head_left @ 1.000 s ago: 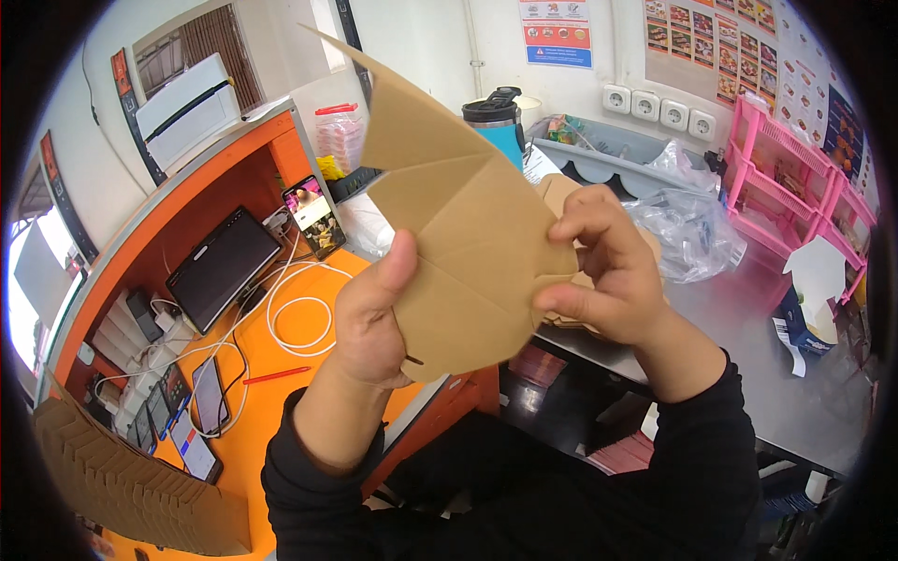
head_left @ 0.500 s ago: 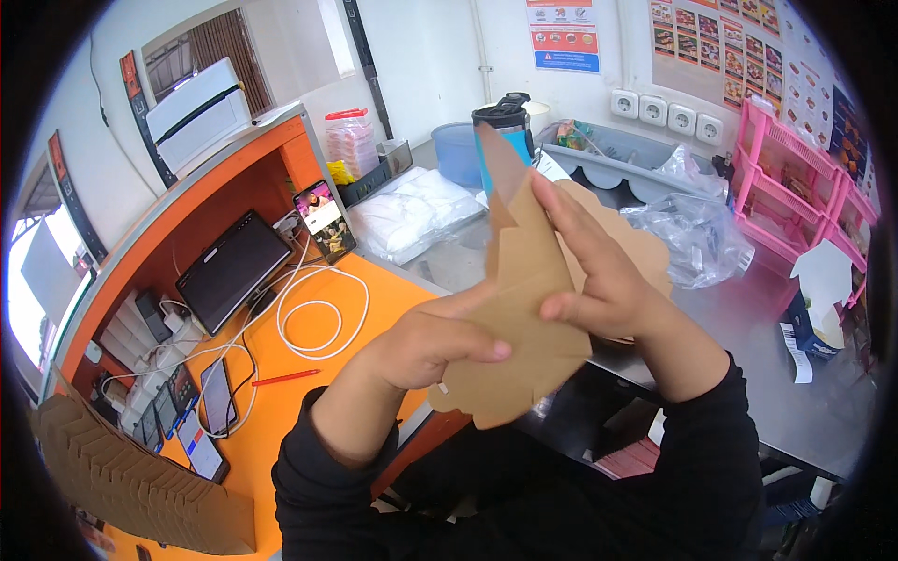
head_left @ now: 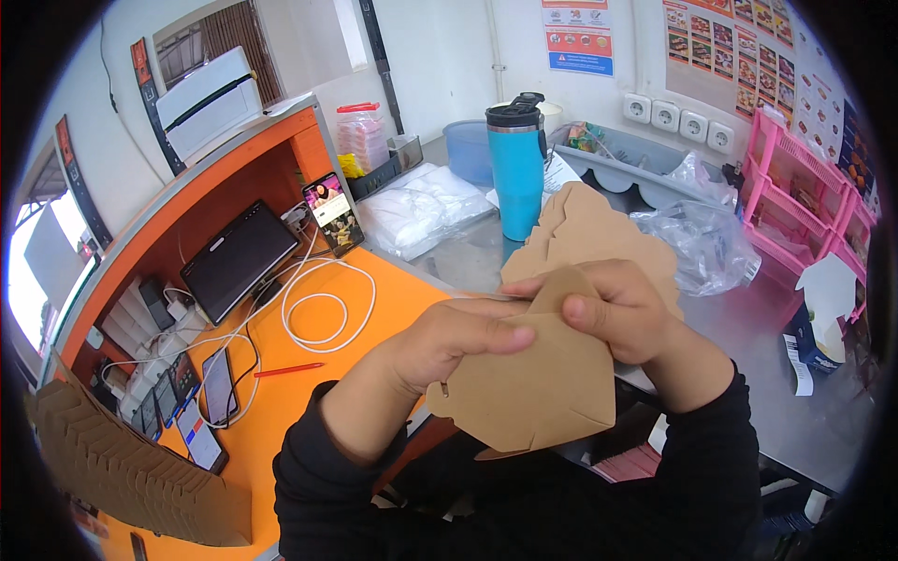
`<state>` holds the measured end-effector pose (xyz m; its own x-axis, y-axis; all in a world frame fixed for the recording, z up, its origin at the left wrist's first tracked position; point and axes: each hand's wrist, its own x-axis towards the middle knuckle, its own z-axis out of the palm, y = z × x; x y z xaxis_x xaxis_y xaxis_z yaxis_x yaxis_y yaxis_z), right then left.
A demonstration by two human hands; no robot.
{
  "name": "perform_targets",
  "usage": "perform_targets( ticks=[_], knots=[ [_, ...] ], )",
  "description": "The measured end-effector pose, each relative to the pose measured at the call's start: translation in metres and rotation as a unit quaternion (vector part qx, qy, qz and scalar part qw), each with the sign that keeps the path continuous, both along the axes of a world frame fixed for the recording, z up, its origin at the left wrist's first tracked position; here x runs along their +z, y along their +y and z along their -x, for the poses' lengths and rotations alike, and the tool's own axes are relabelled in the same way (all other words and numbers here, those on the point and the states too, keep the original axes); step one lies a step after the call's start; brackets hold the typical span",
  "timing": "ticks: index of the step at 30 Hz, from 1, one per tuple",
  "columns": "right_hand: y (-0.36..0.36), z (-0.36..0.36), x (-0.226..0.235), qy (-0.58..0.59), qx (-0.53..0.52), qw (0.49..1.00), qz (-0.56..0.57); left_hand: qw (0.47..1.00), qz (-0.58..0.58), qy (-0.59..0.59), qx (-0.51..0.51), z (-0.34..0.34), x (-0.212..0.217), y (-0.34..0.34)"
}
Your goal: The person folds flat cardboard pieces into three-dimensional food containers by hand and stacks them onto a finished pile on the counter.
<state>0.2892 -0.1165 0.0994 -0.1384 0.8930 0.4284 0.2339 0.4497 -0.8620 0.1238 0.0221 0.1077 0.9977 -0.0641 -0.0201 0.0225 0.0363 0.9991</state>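
Note:
Between my hands is a brown cardboard box blank, partly folded and held above the front edge of the metal table. My left hand grips its left side, thumb on the upper face and fingers behind. My right hand closes on its upper right part, where a flap bends up beneath the thumb. Fingers behind the cardboard are hidden. Just beyond lie more flat cardboard blanks, overlapping on the metal table. A blue tumbler with a black lid stands upright behind them.
On the orange desk are white cables, a red pen, phones and a tablet. Nested brown boxes stand at the near left. Plastic bags, a grey tray and a pink rack are at the right.
The tall upper flap has been folded down toward me, uncovering the tumbler. My right hand has moved lower, and both hands are now closer together on the cardboard.

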Motion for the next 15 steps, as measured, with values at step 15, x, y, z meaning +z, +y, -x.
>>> perform_targets(
  ticks=[15],
  knots=[
    [-0.007,-0.007,0.008,-0.203,-0.141,0.877,-0.411,0.973,0.190,-0.126,0.026,0.005,0.005,-0.011]
  ],
)
